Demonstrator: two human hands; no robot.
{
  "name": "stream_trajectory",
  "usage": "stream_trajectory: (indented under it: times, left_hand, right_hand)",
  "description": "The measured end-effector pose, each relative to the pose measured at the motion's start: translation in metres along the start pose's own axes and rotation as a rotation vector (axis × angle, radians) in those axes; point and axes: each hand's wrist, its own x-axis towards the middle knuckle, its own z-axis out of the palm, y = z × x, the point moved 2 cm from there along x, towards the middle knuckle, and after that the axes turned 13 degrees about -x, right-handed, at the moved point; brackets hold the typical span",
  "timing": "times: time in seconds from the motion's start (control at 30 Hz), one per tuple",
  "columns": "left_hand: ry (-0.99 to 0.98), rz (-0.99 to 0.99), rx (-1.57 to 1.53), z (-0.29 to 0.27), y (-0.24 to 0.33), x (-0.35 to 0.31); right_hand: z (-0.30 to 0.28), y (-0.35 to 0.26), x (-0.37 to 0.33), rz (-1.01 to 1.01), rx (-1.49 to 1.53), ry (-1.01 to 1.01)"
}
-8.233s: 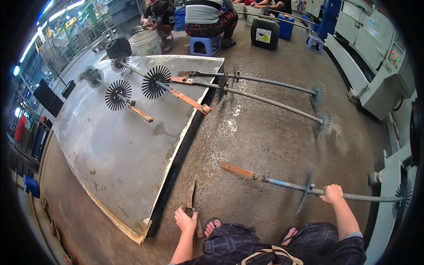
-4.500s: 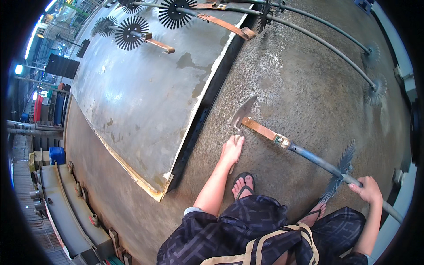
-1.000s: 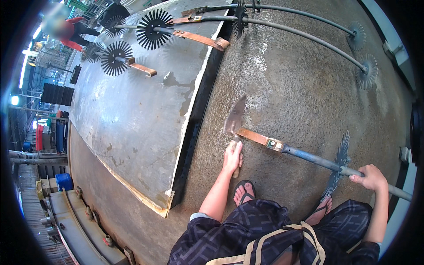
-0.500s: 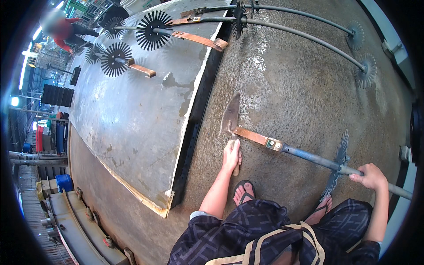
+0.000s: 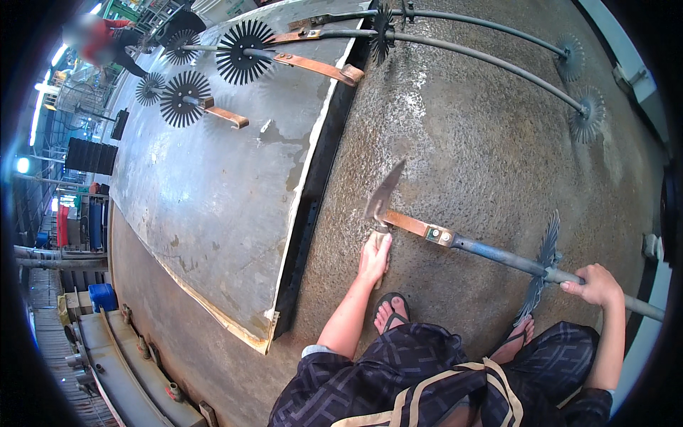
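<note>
My left hand point(image 5: 374, 257) is closed round the handle of a trowel, its dark pointed blade point(image 5: 385, 191) tilted up and to the right. The blade's base meets the end of a copper strip point(image 5: 405, 222); whether they press together I cannot tell. Bolts fix that strip to a long blue-grey metal rod point(image 5: 494, 257), which slopes down to the right. My right hand point(image 5: 596, 285) grips the rod just past a dark slotted disc point(image 5: 546, 249) mounted on it. The rod's far end runs out at the right edge.
A large grey metal-topped table point(image 5: 213, 206) stands at left, carrying several slotted discs point(image 5: 245, 52) with copper hooks. Two similar rods point(image 5: 491, 64) reach across at the top right. My sandalled feet point(image 5: 391, 313) stand on wet rough concrete. A person point(image 5: 99, 39) is at far left.
My left hand has shifted slightly down, and the trowel blade has tilted further right. The rod and my right hand stay nearly still. The distant person has moved and bent differently.
</note>
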Motion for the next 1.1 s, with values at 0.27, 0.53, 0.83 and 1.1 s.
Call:
stream_trajectory:
  times: [0.27, 0.53, 0.83, 1.1]
  left_hand:
    - [0.126, 0.339, 0.195, -0.011, -0.011, 0.003]
    - [0.078, -0.046, -0.099, -0.004, 0.007, -0.002]
    - [0.051, -0.117, -0.141, 0.005, 0.008, -0.008]
    - [0.079, -0.004, -0.012, -0.002, -0.001, -0.003]
  right_hand:
    - [-0.001, 0.000, 0.000, -0.014, -0.014, 0.013]
    - [0.002, 0.000, -0.001, 0.001, -0.018, -0.003]
    - [-0.001, -0.001, -0.003, 0.010, -0.021, 0.001]
    - [0.001, 0.001, -0.002, 0.003, -0.003, 0.017]
